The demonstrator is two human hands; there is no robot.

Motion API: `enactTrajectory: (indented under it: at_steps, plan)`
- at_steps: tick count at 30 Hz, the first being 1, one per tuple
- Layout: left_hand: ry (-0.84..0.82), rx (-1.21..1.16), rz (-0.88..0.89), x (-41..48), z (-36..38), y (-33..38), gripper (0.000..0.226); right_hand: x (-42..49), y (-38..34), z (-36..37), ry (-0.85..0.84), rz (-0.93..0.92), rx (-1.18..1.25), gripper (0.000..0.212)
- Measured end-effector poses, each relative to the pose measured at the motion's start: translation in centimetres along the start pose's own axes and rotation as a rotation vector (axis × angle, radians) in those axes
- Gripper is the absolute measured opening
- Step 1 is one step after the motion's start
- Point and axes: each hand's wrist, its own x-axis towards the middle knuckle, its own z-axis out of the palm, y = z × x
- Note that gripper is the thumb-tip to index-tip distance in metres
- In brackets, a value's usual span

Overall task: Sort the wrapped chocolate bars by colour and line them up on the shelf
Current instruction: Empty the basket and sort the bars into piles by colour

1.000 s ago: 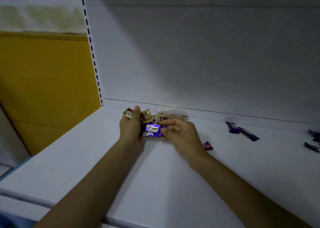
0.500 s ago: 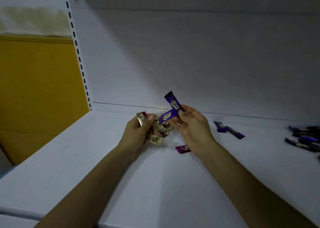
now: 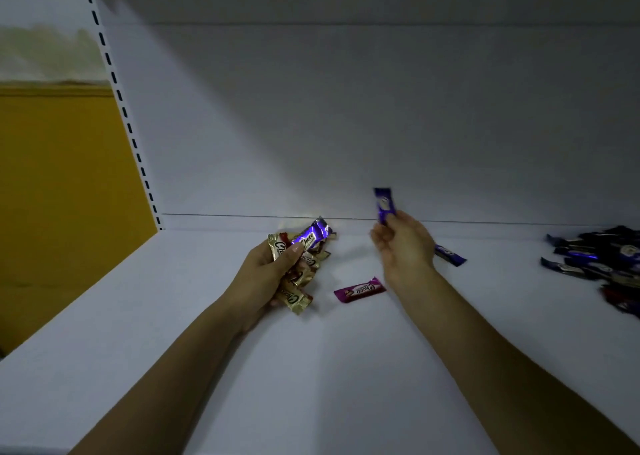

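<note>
My left hand (image 3: 268, 269) grips a bunch of gold-wrapped chocolate bars (image 3: 296, 283) just above the white shelf (image 3: 311, 368), with one purple bar (image 3: 311, 238) sticking out on top of the bunch. My right hand (image 3: 403, 250) pinches a single purple bar (image 3: 383, 205) upright, lifted off the shelf and blurred. A magenta bar (image 3: 360, 290) lies on the shelf between my hands. Another purple bar (image 3: 450, 255) lies just right of my right hand. A pile of dark purple bars (image 3: 602, 257) sits at the far right.
The shelf's white back panel (image 3: 381, 125) rises behind the bars. A perforated upright (image 3: 121, 108) marks the left end, with a yellow wall (image 3: 59, 177) beyond it. A dark red wrapper (image 3: 620, 300) lies at the right edge below the purple pile.
My right hand has carried one purple bar up and to the right, away from my left hand. One purple bar stays with the gold bunch in my left hand. The view has shifted right.
</note>
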Motion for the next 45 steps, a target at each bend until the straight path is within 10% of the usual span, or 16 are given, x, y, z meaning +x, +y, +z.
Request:
enactTrajectory:
  at_steps: [5, 9, 16, 21, 25, 34, 38, 45]
  plan:
    - [-0.005, 0.021, 0.017, 0.0, 0.0, -0.3, 0.020, 1.9, -1.0, -2.4, 0.385, -0.175, -0.083, 0.021]
    - [-0.002, 0.022, 0.030, 0.0, 0.1, -0.2, 0.019, 0.5, -0.4, -1.3, 0.180, -0.046, -0.018, 0.034]
    - [0.009, 0.088, 0.083, -0.1, 0.1, 0.0, 0.014, -4.1, 2.2, 1.2, -0.496, -0.121, -0.818, 0.022]
    - [0.104, -0.001, 0.025, 0.4, -0.2, -0.3, 0.015, -2.4, 0.6, 0.6, -0.247, -0.344, -0.729, 0.006]
    - [0.099, -0.132, -0.042, 0.5, -0.4, 0.0, 0.014, 0.5, -1.6, -1.7, 0.057, -0.834, -1.267, 0.026]
    - [0.205, -0.203, -0.066, 0.2, -0.7, 0.5, 0.015, 2.4, -2.6, -3.9, 0.124, -0.582, -2.131, 0.048]
    - [0.237, -0.198, -0.041, 0.3, -0.9, 0.5, 0.016, 0.7, -1.4, -2.6, -0.072, -0.684, -1.783, 0.042]
    - [0.174, -0.273, 0.040, -0.2, -0.6, 1.2, 0.020, -6.2, 2.0, 1.9, -0.845, -0.179, -0.841, 0.020]
